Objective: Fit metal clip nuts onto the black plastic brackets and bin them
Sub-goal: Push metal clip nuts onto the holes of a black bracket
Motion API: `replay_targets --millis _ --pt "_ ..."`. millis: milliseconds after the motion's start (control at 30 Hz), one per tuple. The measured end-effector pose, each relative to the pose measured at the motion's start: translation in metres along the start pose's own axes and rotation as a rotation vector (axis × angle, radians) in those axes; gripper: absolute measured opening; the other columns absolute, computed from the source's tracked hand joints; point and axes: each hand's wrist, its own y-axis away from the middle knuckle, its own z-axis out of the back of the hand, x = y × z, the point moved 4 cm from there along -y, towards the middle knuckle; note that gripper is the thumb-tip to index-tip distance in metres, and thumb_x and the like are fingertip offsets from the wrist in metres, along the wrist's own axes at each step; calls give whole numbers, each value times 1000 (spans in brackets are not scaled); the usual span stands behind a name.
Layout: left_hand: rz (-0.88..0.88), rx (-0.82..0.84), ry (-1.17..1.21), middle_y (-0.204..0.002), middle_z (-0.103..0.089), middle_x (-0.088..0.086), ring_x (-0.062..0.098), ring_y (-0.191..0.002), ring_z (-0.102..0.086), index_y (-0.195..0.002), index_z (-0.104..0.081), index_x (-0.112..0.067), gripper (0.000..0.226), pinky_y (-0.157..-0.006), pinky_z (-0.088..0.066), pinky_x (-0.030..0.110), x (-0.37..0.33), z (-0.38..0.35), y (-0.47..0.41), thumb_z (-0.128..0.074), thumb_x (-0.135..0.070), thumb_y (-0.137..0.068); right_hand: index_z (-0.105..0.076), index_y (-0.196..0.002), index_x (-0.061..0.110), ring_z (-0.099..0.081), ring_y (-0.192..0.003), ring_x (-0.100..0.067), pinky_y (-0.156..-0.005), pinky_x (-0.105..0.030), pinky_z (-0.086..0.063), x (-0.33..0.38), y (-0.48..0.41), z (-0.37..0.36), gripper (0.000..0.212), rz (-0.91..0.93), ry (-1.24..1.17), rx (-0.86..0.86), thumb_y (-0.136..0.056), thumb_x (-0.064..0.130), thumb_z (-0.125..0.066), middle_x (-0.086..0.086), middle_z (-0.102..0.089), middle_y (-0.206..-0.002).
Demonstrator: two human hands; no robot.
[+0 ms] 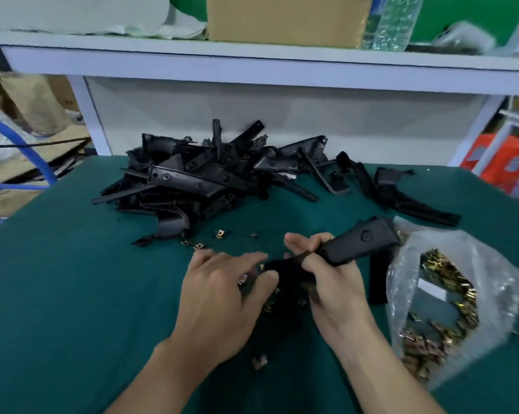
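My right hand [327, 279] grips a black plastic bracket [359, 243] that points up and to the right over the green table. My left hand [222, 291] is at the bracket's lower left end, thumb and fingers pinching a small metal clip nut [242, 279] against it; the contact is blurred. Behind the hands lies a big pile of black brackets [210, 174]. A few loose clip nuts [219, 233] sit on the cloth in front of the pile. Another clip nut [259, 362] lies between my forearms.
An open clear plastic bag [461, 264] full of brass-coloured clip nuts lies at the right. More brackets [401, 189] trail off to the right of the pile. A white shelf frame [252, 67] with a cardboard box stands behind the table. Blue hose and cartons are at the left.
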Motion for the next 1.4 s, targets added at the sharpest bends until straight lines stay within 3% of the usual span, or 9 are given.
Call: replay_targets --millis 167,267,400,500,600,800,1033,1200,1400 --pt "497 144 577 -71 -64 -16 1 -68 -60 -143 -42 -56 62 -64 -48 15 -11 -22 17 -62 -60 -84 -50 -87 14 -69 -117 -23 -98 -43 -53 -5 8 -10 29 -59 -72 55 -92 -15 -45 -13 -74 -117" --pt "602 39 749 -85 -76 -14 0 -79 -71 -143 -43 -52 75 -69 -52 10 -2 -20 13 -81 -23 -85 -65 -105 12 -71 -106 -27 -91 -42 -58 -8 9 -9 20 -56 12 20 -93 -4 -61 -10 -75 -112" --pt "617 -47 766 -89 -79 -8 5 -84 -74 -134 -54 -46 63 -75 -57 22 15 -8 6 -78 -12 -87 -61 -127 24 -73 -98 -19 -92 -40 -60 16 4 7 44 126 26 -159 -90 2 -72 4 -77 -100" --pt "672 -91 849 -77 -75 -11 6 -75 -71 -129 -65 -37 54 -76 -58 23 27 -4 4 -79 -10 -85 -56 -127 41 -65 -110 -3 -86 -19 -53 49 11 15 56 455 551 -194 -83 18 -82 20 -70 -115" --pt "668 -141 977 -64 -64 -11 5 -65 -65 -113 -70 -36 46 -66 -52 10 28 0 0 -78 -2 -83 -55 -130 40 -50 -118 -1 -99 -24 -38 48 24 -8 62 699 1363 -64 -73 47 -77 30 -57 -122" --pt "486 39 1116 -76 -73 1 12 -72 -69 -109 -78 -43 37 -70 -55 18 11 -6 0 -76 -13 -86 -46 -134 34 -67 -79 -21 -57 -32 -40 16 32 -22 66 636 1748 -5 -77 20 -76 12 -68 -99" --pt "345 83 -32 -104 -63 -25 7 -106 -58 -114 -76 -34 27 -90 -38 17 39 -1 -1 -72 -22 -90 -43 -133 39 -69 -82 -34 -60 -35 -39 17 16 23 57 316 1710 -148 -85 27 -69 0 -73 -92" --pt "284 201 -69 -97 -58 -27 2 -103 -46 -102 -78 -38 17 -92 -42 26 44 -12 -1 -76 -41 -86 -45 -125 40 -68 -79 -32 -61 -34 -40 5 8 24 48 276 1669 -106 -85 27 -68 3 -70 -86" --pt "248 169 -10 -87 -57 -29 -3 -100 -43 -89 -78 -31 14 -95 -36 24 38 -19 -2 -79 -19 -82 -46 -127 43 -68 -87 -32 -65 -34 -40 2 8 27 51 278 1627 -93 -83 27 -67 4 -72 -94"
